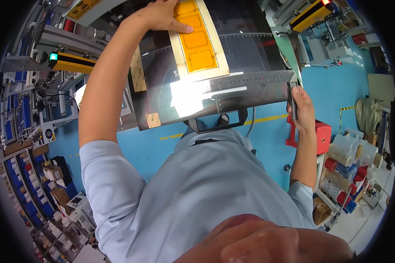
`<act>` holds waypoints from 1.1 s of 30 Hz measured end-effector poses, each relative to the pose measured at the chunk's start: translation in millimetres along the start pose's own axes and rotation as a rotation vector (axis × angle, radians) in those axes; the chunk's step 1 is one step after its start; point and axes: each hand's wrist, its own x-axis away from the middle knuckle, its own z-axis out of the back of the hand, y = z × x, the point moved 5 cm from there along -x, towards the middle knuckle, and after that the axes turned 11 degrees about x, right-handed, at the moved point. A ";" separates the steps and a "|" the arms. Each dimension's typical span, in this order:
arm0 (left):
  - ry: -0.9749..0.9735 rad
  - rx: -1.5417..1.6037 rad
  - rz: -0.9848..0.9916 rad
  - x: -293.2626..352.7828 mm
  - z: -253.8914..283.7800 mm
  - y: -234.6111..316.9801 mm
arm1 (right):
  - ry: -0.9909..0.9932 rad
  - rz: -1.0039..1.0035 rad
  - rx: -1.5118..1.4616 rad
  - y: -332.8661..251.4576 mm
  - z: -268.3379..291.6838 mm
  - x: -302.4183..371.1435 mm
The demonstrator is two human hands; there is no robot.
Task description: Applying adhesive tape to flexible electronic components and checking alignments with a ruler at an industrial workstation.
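My left hand (pixel 164 16) reaches to the far edge of the view and lies on a pale strip (pixel 224 70) with a row of orange rectangular panels (pixel 201 59). Its thumb is stretched out over the panels, while some fingertips run out of view at the top. Under the strip is a glossy black plate (pixel 250 57) with white ruler-like markings and a bright glare near its front. At the plate's right front corner, my right hand (pixel 303 107) is closed around a dark narrow bar (pixel 293 103), held upright.
Yellow-and-black sensor bars (pixel 72 62) (pixel 309 16) flank the plate on machine frames. A black handle-shaped bracket (pixel 217 125) juts from its front edge towards my waist. A red box (pixel 322 137) stands below my right hand, near clear rolls (pixel 348 147). Shelves (pixel 26 184) line the left.
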 end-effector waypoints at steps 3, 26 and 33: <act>0.338 -0.098 -0.119 -30.7 -30.7 -48.7 | 0.022 0.018 -0.050 11.3 13.7 18.1; 0.224 -0.161 -0.598 -32.6 -29.1 -8.6 | 0.837 0.579 -0.091 80.3 -121.1 262.4; 0.155 -0.203 -0.591 -43.8 -29.4 -12.7 | 0.882 0.589 0.020 75.9 -147.2 260.3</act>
